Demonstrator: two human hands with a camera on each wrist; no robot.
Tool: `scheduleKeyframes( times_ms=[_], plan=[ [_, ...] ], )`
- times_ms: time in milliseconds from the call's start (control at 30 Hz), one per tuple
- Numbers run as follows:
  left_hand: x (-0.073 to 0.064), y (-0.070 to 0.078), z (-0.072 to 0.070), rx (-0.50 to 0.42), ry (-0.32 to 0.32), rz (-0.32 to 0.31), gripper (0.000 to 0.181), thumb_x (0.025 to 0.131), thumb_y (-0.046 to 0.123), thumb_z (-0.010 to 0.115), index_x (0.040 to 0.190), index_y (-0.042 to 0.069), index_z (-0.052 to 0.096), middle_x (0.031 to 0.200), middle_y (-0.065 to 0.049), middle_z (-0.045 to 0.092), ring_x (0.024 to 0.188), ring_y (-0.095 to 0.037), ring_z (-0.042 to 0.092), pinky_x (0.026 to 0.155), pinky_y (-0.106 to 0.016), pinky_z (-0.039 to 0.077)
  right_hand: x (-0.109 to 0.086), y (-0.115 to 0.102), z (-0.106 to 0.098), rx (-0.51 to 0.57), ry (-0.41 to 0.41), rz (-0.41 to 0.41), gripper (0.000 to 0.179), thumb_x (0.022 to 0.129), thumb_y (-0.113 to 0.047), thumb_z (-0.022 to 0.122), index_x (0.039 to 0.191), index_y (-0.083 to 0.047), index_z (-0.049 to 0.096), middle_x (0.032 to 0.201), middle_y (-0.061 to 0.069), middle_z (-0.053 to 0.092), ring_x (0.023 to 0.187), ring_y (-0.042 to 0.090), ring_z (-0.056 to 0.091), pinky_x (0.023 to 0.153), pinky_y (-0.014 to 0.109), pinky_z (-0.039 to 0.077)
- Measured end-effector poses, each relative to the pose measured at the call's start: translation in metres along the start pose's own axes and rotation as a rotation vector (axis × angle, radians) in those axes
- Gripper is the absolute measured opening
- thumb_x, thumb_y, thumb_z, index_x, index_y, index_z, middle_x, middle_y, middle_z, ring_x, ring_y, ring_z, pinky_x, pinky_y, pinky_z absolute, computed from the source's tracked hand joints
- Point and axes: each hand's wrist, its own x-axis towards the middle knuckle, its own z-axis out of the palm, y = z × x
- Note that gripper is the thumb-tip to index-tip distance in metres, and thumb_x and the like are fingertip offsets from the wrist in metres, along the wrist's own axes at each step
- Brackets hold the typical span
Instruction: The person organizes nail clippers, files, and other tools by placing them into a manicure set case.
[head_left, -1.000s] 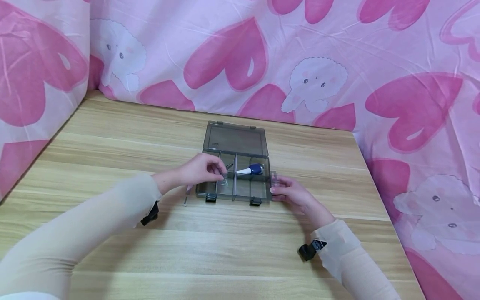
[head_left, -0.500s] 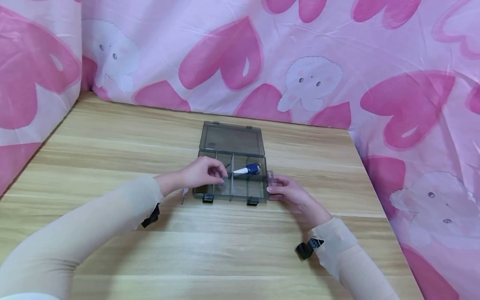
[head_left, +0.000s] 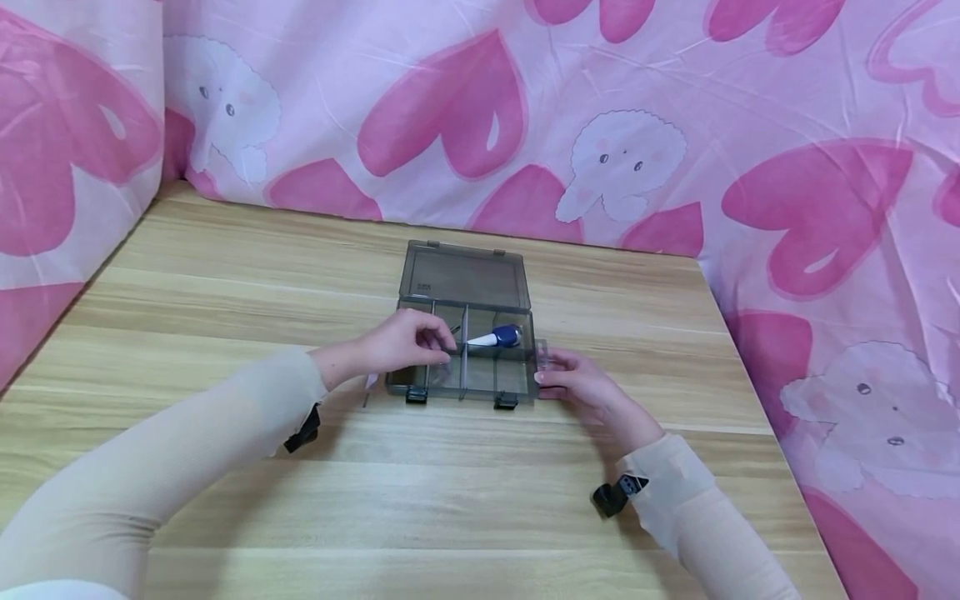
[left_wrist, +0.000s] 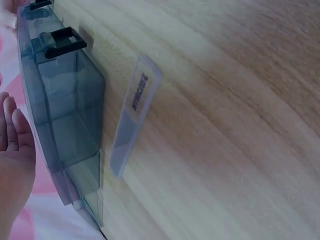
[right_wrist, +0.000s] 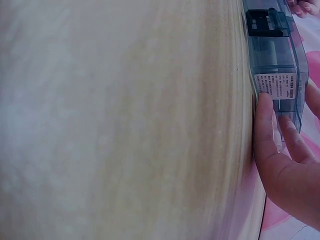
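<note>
A smoky see-through divided box (head_left: 480, 392) lies open on the table, its lid (head_left: 468, 279) tilted back. My left hand (head_left: 397, 340) is over its left compartments in the head view, pinching a small clear piece (head_left: 441, 372) between thumb and fingers; its kind is too faint to tell. My right hand (head_left: 588, 383) is at the box's right end, fingers and thumb around a clear plastic piece (head_left: 542, 354) there. In the right wrist view the thumb presses near a white printed label (right_wrist: 275, 86). A small blue bottle with a tapered white cap (head_left: 506, 336) lies in a right compartment.
A thin dark item (head_left: 455, 330) lies in a back compartment. On the table left of the box, a flat clear strip with dark lettering (left_wrist: 135, 112) lies close to its wall. Black latches (head_left: 416, 395) stick out at the front. A pink patterned cloth (head_left: 450, 108) hangs behind the table.
The head view has shifted slightly, so the scene sits a little further left. My left hand has moved slightly over the compartments; my right hand stays at the box's right end.
</note>
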Motion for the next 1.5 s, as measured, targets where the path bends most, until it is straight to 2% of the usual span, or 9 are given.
scheduleKeyframes(
  times_ms=[300,500,667,967,1133,1267,1367,1500],
  plan=[
    [-0.015,-0.007,-0.016,-0.029,0.155,-0.028,0.015,0.084,0.007,0.067,0.097,0.001,0.066,0.09,-0.008,0.066,0.081,-0.015,0.056,0.073,-0.022,0.048,-0.001,-0.001,0.001,0.001,-0.023,-0.012,0.059,0.088,0.002,0.055,0.141,0.008,0.029,0.101,0.0,0.061,0.085,0.01,0.063,0.081,0.028,0.054],
    [-0.034,-0.022,-0.026,-0.014,0.227,-0.096,0.022,0.087,0.013,0.064,0.104,0.0,0.063,0.092,-0.009,0.064,0.083,-0.016,0.055,0.075,-0.024,0.048,-0.001,-0.001,0.002,0.008,-0.012,-0.012,0.059,0.087,0.003,0.054,0.14,0.009,0.029,0.097,-0.003,0.062,0.083,0.009,0.064,0.079,0.028,0.055],
    [-0.051,-0.037,-0.031,0.031,0.238,-0.156,0.025,0.088,0.014,0.063,0.109,0.0,0.061,0.097,-0.01,0.064,0.086,-0.017,0.056,0.081,-0.028,0.047,-0.001,-0.001,0.001,0.002,-0.012,-0.01,0.058,0.088,0.004,0.053,0.14,0.009,0.029,0.095,-0.004,0.061,0.083,0.009,0.063,0.079,0.027,0.055],
    [-0.07,-0.055,-0.028,0.067,0.222,-0.171,0.031,0.084,0.011,0.067,0.111,-0.001,0.059,0.103,-0.013,0.063,0.091,-0.019,0.056,0.08,-0.023,0.048,-0.001,-0.001,-0.001,0.001,-0.022,-0.015,0.059,0.088,0.002,0.055,0.14,0.009,0.028,0.096,-0.004,0.061,0.084,0.009,0.063,0.081,0.028,0.055],
    [-0.072,-0.057,-0.022,0.116,0.198,-0.162,0.042,0.076,0.014,0.075,0.112,0.0,0.06,0.11,-0.013,0.062,0.096,-0.023,0.054,0.086,-0.033,0.046,-0.002,-0.002,-0.001,0.001,-0.017,-0.015,0.059,0.088,0.002,0.055,0.14,0.009,0.028,0.095,-0.004,0.062,0.083,0.009,0.063,0.08,0.028,0.055],
    [-0.072,-0.056,-0.016,0.21,0.184,-0.127,0.05,0.069,0.021,0.081,0.111,0.003,0.061,0.112,-0.012,0.061,0.098,-0.024,0.052,0.088,-0.038,0.044,-0.002,-0.001,-0.001,0.001,-0.017,-0.017,0.06,0.087,0.002,0.056,0.14,0.009,0.028,0.095,-0.004,0.062,0.083,0.009,0.063,0.08,0.028,0.055],
    [-0.071,-0.056,-0.014,0.26,0.188,-0.11,0.05,0.068,0.02,0.081,0.111,0.003,0.062,0.113,-0.012,0.06,0.102,-0.026,0.052,0.092,-0.043,0.043,-0.002,-0.001,-0.001,-0.003,-0.019,-0.019,0.06,0.087,0.002,0.056,0.14,0.008,0.028,0.096,-0.004,0.062,0.083,0.009,0.063,0.081,0.028,0.055],
    [-0.072,-0.057,-0.015,0.259,0.187,-0.095,0.045,0.07,0.012,0.078,0.11,0.002,0.061,0.113,-0.014,0.06,0.102,-0.028,0.053,0.093,-0.046,0.044,-0.001,0.0,-0.001,-0.007,-0.022,-0.022,0.06,0.088,0.001,0.056,0.14,0.008,0.028,0.096,-0.003,0.061,0.084,0.009,0.063,0.081,0.029,0.055]
  ],
)
